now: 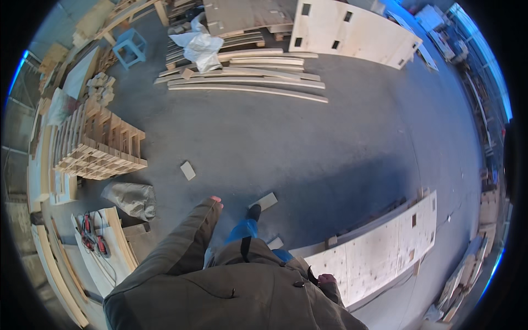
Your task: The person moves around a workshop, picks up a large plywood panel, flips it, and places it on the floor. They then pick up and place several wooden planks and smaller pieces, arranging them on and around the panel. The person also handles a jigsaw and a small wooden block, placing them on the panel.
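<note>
My left hand (216,199) shows only a little past its brown sleeve, over the grey floor; its fingers are mostly hidden. Low on the right, my right hand (327,279) hangs beside my body with its fingers curled in, and no object shows in it. Nearest to it is a long pale plywood panel (363,264) with small rectangular cutouts. Below me, a dark shoe (253,212) under a blue trouser leg touches a small light board piece (267,201). Another small board piece (188,170) lies further left on the floor.
Stacked wooden frames (104,146) stand at the left, near a grey sack (132,199) and a board with red power tools (93,236) and cables. Long timber strips (247,88) lie ahead, below a large plywood panel (352,33). A blue stool (130,48) stands far left.
</note>
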The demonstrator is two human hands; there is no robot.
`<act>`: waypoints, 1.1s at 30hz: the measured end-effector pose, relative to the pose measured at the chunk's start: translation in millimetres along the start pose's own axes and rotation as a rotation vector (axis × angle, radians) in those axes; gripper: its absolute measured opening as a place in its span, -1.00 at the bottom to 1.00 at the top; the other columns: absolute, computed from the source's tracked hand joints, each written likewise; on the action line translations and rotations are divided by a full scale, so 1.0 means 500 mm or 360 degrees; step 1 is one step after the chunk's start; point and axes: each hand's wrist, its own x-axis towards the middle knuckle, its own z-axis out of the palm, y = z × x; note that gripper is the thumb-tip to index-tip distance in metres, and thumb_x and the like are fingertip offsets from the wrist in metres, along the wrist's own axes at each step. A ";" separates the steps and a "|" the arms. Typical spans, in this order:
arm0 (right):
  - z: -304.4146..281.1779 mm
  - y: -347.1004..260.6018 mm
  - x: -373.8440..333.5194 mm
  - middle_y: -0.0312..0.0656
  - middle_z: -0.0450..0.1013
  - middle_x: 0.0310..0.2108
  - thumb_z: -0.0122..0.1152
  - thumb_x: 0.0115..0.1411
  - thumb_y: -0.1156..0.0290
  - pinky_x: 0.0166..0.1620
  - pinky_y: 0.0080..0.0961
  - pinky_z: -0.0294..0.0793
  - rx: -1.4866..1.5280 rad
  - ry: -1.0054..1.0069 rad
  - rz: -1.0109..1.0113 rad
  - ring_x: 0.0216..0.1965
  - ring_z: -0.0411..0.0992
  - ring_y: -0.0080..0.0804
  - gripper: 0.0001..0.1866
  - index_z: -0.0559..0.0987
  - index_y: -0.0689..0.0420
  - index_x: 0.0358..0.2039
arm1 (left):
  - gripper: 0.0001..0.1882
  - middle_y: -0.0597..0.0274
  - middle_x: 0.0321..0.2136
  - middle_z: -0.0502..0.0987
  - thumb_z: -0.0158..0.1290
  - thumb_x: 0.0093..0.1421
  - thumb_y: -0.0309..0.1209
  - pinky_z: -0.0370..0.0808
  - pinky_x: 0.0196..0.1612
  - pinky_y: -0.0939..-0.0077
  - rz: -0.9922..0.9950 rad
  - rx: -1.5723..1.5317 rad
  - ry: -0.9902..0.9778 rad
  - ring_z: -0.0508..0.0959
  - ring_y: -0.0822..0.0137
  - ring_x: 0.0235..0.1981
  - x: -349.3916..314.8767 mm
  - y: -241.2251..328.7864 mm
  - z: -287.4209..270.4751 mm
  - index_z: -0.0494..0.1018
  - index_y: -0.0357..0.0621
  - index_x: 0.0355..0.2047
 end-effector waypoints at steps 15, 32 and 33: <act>-0.050 -0.313 0.336 -0.09 0.62 -0.33 0.31 0.09 0.11 -0.10 -0.29 0.58 -0.0595 -0.0006 -0.0158 -0.20 0.60 -0.23 -0.62 0.68 0.06 -0.15 | -0.61 0.02 -0.24 0.59 0.24 0.14 -0.25 0.55 -0.07 0.21 -0.0299 0.0252 -0.0072 0.59 0.17 -0.14 -0.014 0.069 -0.053 0.50 -0.20 -0.10; -0.491 -0.659 0.716 -0.05 0.54 -0.41 0.17 0.19 0.27 -0.13 -0.30 0.57 0.0430 0.0577 -0.0073 -0.22 0.57 -0.21 -0.77 0.64 0.08 -0.22 | -0.52 0.08 -0.35 0.63 0.34 0.02 -0.27 0.60 -0.12 0.23 -0.0109 0.0631 -0.0318 0.64 0.15 -0.27 0.451 0.888 0.133 0.56 -0.27 -0.09; -0.518 -0.660 0.722 -0.04 0.54 -0.41 0.17 0.19 0.29 -0.14 -0.31 0.58 0.0426 0.0626 -0.0001 -0.22 0.58 -0.22 -0.78 0.65 0.07 -0.22 | -0.53 0.08 -0.34 0.62 0.32 0.03 -0.27 0.59 -0.13 0.22 0.0040 0.0682 -0.0331 0.63 0.15 -0.27 0.489 0.912 0.153 0.55 -0.26 -0.09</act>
